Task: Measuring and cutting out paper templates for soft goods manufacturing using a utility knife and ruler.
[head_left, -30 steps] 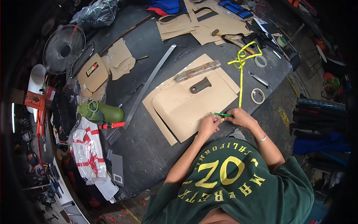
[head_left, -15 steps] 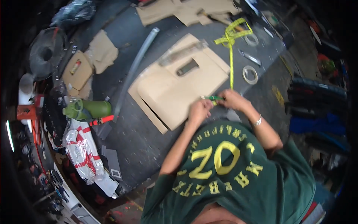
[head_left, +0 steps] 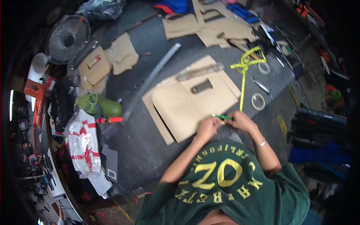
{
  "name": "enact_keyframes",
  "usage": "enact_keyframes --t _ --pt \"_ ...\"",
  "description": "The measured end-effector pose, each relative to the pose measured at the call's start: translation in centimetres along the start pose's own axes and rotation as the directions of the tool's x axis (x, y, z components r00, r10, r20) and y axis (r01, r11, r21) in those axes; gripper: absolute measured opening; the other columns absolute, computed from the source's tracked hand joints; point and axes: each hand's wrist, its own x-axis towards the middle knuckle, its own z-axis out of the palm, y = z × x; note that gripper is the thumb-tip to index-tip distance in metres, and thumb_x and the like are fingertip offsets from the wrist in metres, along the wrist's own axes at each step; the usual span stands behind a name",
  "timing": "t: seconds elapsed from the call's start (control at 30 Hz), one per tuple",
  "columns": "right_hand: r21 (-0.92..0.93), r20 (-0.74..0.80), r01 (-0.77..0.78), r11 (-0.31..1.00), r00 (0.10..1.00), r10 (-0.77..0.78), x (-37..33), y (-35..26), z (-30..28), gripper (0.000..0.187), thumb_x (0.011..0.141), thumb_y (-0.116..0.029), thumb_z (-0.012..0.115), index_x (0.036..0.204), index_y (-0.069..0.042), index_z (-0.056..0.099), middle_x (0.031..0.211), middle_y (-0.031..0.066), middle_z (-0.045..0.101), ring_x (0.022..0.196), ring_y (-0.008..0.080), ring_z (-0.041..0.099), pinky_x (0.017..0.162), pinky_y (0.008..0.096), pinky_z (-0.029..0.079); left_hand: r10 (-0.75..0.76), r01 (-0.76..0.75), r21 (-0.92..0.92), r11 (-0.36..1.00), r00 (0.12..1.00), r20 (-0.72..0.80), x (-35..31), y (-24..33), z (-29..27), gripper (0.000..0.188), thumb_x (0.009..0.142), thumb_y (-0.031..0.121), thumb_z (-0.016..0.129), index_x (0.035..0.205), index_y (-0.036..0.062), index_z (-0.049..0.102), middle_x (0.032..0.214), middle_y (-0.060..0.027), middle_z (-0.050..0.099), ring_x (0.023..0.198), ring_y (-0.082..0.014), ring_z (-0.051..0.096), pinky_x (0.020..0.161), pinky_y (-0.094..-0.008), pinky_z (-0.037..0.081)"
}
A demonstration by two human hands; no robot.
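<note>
My left hand [head_left: 207,128] is closed at the near right edge of the brown card pattern [head_left: 180,110], its fingertips pinched at the pale end of a slim green pen-like object [head_left: 224,117]. My right hand [head_left: 242,122] closes around the other end, just to the right. A yellow measuring tape [head_left: 242,90] runs down from its loose coil to my right fingers, and a bit of yellow shows beneath the green object. Fingers hide how the tape is held. On the card lie a dark flat tool [head_left: 201,86] and a clear ruler-like bar [head_left: 200,72].
Rolls of tape [head_left: 258,101] and a slim metallic tool [head_left: 260,85] lie right of the measuring tape. A grey tube [head_left: 153,78] stretches left of the card. Further left are a green bottle [head_left: 101,105], a plastic-wrapped red-and-white bundle [head_left: 84,148] and a fan [head_left: 68,40]. Brown card pieces [head_left: 221,30] cover the far side.
My view has shifted, so the bench and hands sit lower and further right in the picture. Both hands stay close together at the card's edge around the green object.
</note>
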Motion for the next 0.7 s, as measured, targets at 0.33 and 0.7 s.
enact_keyframes --t 0.33,0.7 --pt "0.138 0.025 0.036 0.99 0.999 -0.039 -0.1 1.8 -0.8 0.024 0.092 -0.026 0.076 0.1 -0.003 0.075 0.072 0.0139 0.065 0.064 0.0185 0.054 0.062 0.0381 0.045 0.184 -0.132 0.273 0.953 0.967 -0.174 -0.7 1.8 -0.5 0.015 0.086 0.021 0.079 0.091 0.0074 0.075 0.089 -0.0127 0.075 0.088 -0.0301 0.072 0.078 -0.0402 0.055" --pt "-0.035 0.027 0.109 0.993 0.994 -0.108 4.4 6.4 -5.7 0.035 0.093 -0.036 0.074 0.112 -0.007 0.077 0.086 0.016 0.072 0.08 0.0258 0.071 0.073 0.0393 0.053 0.189 0.074 0.407 0.911 0.801 -0.568 0.8 0.2 5.1 0.01 0.081 0.017 0.079 0.086 0.0083 0.076 0.134 -0.0092 0.061 0.139 -0.037 0.043 0.115 -0.0522 0.034"
